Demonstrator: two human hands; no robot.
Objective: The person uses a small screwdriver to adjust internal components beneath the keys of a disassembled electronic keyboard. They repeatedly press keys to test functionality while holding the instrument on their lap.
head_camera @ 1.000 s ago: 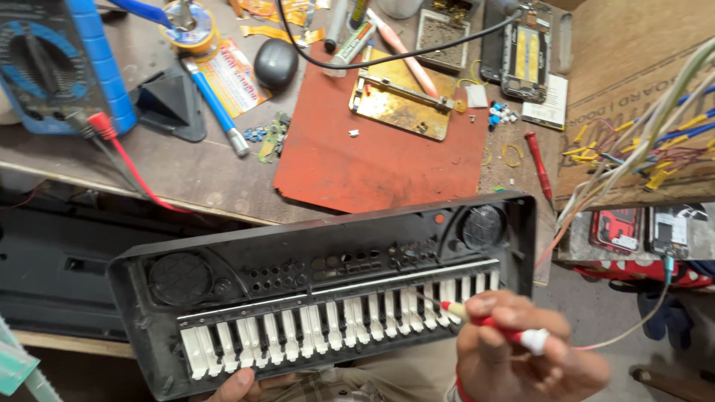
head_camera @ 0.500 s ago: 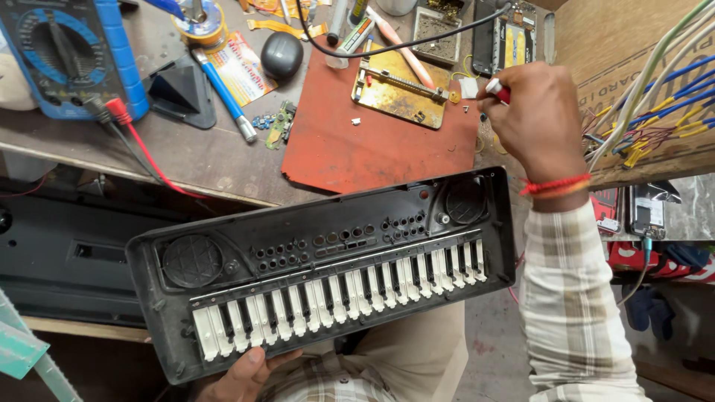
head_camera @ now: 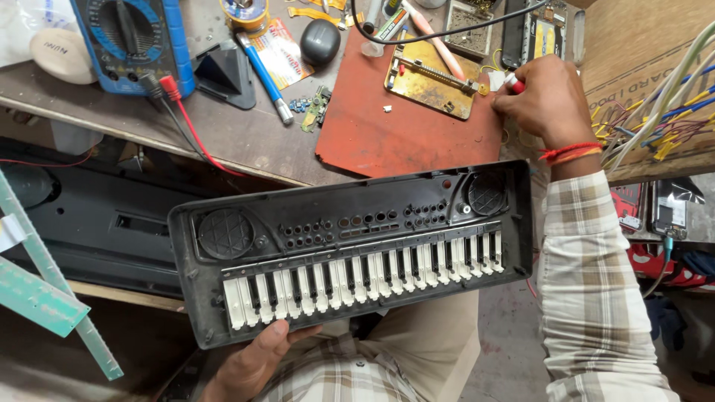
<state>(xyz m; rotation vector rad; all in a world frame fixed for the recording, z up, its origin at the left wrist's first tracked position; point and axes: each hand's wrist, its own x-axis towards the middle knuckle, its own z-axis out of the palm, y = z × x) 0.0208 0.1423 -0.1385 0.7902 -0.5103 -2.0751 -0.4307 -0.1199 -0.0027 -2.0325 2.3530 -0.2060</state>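
My left hand [head_camera: 257, 357] holds a small black keyboard [head_camera: 350, 249] by its near edge, keeping it level over my lap; its white keys face up and two round speaker grilles sit at the ends. My right hand [head_camera: 540, 100] is stretched out to the workbench, closed around a red-and-white screwdriver [head_camera: 512, 83] whose top shows above the fingers. That hand rests by the right edge of a red-brown mat [head_camera: 406, 126], beside a brass-coloured board holder [head_camera: 432, 82].
The wooden workbench [head_camera: 223, 134] carries a blue multimeter [head_camera: 130, 41] with red and black leads, a blue pen [head_camera: 264, 74], a black oval object [head_camera: 320, 39] and small circuit boards. A bundle of coloured wires [head_camera: 663, 97] hangs at right. A black casing [head_camera: 97, 216] lies under the bench.
My right hand rose from the keyboard's keys with the screwdriver and reached to the bench by the mat. The keyboard shifted slightly in my left hand.
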